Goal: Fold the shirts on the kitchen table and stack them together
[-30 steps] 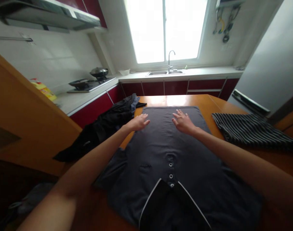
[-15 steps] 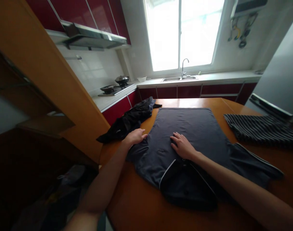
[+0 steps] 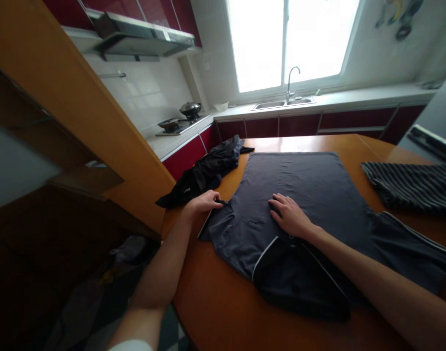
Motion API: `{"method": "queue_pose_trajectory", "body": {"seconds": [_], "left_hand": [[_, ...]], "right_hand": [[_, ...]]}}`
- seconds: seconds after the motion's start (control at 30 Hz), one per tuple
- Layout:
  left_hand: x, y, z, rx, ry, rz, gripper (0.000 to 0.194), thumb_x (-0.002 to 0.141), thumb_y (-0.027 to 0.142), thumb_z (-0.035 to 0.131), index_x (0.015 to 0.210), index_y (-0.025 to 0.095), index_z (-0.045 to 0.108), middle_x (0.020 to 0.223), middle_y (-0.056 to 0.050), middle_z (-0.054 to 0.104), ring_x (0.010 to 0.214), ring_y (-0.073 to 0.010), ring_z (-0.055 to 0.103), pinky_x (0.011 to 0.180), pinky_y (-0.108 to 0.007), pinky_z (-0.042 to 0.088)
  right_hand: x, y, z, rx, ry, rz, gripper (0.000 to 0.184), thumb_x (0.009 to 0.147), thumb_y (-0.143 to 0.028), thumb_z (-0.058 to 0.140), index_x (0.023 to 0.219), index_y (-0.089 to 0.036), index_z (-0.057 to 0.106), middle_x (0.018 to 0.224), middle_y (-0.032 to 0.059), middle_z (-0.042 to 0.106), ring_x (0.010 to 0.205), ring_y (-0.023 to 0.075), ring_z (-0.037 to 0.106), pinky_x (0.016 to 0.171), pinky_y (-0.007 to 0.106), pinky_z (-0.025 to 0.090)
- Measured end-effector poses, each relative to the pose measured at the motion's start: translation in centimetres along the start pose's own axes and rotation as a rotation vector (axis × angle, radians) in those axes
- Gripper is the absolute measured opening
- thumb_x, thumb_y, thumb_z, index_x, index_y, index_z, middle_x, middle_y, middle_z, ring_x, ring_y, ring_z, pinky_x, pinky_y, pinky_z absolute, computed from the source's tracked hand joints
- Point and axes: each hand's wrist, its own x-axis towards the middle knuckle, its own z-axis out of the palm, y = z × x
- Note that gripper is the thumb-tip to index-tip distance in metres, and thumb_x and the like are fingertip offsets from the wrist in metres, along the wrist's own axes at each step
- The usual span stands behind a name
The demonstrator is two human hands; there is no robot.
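A dark grey polo shirt (image 3: 311,195) lies flat, front up, on the round wooden table (image 3: 223,312), its black white-trimmed collar nearest me. My left hand (image 3: 203,201) pinches the edge of the shirt's left sleeve at the table's left side. My right hand (image 3: 291,214) rests flat, fingers spread, on the shirt's chest just above the collar and placket.
A crumpled black garment (image 3: 204,173) hangs over the table's far left edge. A striped cloth (image 3: 413,185) lies at the right. Behind are a counter with a sink (image 3: 285,102), a stove with pans (image 3: 179,122) and a wooden partition (image 3: 80,112) at left.
Both hands drew back from the shirt's far hem toward me. The left went to the left sleeve and closed on its edge; the right settled on the chest. My view swung left.
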Motion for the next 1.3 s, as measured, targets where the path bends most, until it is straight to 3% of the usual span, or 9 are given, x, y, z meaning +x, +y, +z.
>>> {"method": "queue_pose_trajectory", "body": {"seconds": [0.27,0.4,0.47,0.57,0.73,0.8,1.0,1.17,1.3], "left_hand": [[-1.0,2.2,-0.8,-0.008,0.125,0.057,0.031,0.079,0.049,0.061,0.085,0.018,0.063,0.084,-0.003,0.066,0.079,-0.0214,0.062,0.069,-0.028,0.047],[-1.1,3.0,-0.5,-0.237,0.154,0.085,0.044,0.080,0.038,0.061,0.118,0.017,0.065,0.103,-0.005,0.070,0.089,-0.0209,0.065,0.073,-0.027,0.051],[-1.1,3.7,-0.1,-0.395,0.128,0.026,0.046,0.084,0.033,0.057,0.127,0.019,0.063,0.094,-0.003,0.070,0.076,-0.0175,0.065,0.062,-0.025,0.050],[-1.1,5.2,0.8,-0.672,0.056,-0.038,0.034,0.090,0.030,0.054,0.118,0.018,0.067,0.080,-0.002,0.067,0.062,-0.0128,0.062,0.052,-0.021,0.046],[-0.9,7.4,2.6,-1.022,-0.129,0.001,0.035,0.094,0.037,0.058,0.122,0.017,0.061,0.101,-0.010,0.071,0.075,-0.0170,0.073,0.062,-0.023,0.054],[-0.6,7.5,3.2,-0.968,-0.098,0.021,0.038,0.094,0.035,0.057,0.128,0.017,0.057,0.103,-0.011,0.072,0.073,-0.0176,0.073,0.060,-0.024,0.054],[1.7,5.5,4.2,-0.399,0.380,0.278,0.021,0.088,0.028,0.061,0.101,0.016,0.073,0.095,-0.007,0.070,0.078,-0.0175,0.064,0.076,-0.030,0.054],[3.2,3.4,4.6,-0.203,0.299,0.405,0.022,0.088,0.031,0.062,0.097,0.018,0.077,0.097,-0.008,0.065,0.085,-0.0193,0.063,0.086,-0.033,0.053],[3.9,2.0,4.7,-0.195,0.299,0.413,0.023,0.090,0.035,0.061,0.089,0.018,0.075,0.097,-0.009,0.063,0.091,-0.0216,0.063,0.089,-0.035,0.053]], "right_hand": [[-0.2,-0.6,-0.7,0.001,-0.011,0.010,0.049,0.099,-0.036,0.045,0.142,-0.016,0.057,0.155,0.0144,0.046,0.146,0.0283,0.038,0.122,0.044,0.025],[-0.2,-0.5,-0.7,0.006,-0.009,0.010,0.048,0.099,-0.035,0.046,0.141,-0.015,0.057,0.155,0.0146,0.046,0.145,0.0288,0.038,0.122,0.044,0.025],[-0.1,-0.3,-0.5,0.016,-0.003,0.007,0.047,0.099,-0.033,0.046,0.141,-0.015,0.058,0.155,0.0147,0.046,0.145,0.0290,0.038,0.121,0.045,0.026],[0.0,-0.1,-0.3,0.076,0.033,-0.004,0.043,0.098,-0.031,0.047,0.137,-0.017,0.061,0.151,0.0142,0.051,0.143,0.0290,0.042,0.121,0.048,0.027],[0.2,-0.9,-0.7,0.375,0.175,-0.112,0.036,0.100,-0.031,0.047,0.131,-0.020,0.063,0.123,0.0116,0.069,0.114,0.0247,0.064,0.103,0.041,0.047],[0.0,-1.4,-0.9,0.444,0.170,-0.145,0.037,0.101,-0.033,0.047,0.133,-0.021,0.061,0.109,0.0089,0.073,0.099,0.0226,0.067,0.093,0.038,0.051],[-0.4,-2.3,-1.4,0.386,0.099,-0.322,0.033,0.095,-0.031,0.061,0.127,-0.023,0.065,0.098,0.0059,0.071,0.092,0.0220,0.062,0.089,0.037,0.048],[-0.5,-2.0,-1.7,0.316,0.020,-0.482,0.020,0.087,-0.034,0.075,0.105,-0.025,0.075,0.103,0.0067,0.066,0.098,0.0230,0.058,0.091,0.037,0.048],[-0.7,-1.8,-1.5,0.317,-0.025,-0.525,0.023,0.085,-0.035,0.077,0.107,-0.027,0.076,0.106,0.0057,0.067,0.100,0.0223,0.059,0.092,0.036,0.049]]}}
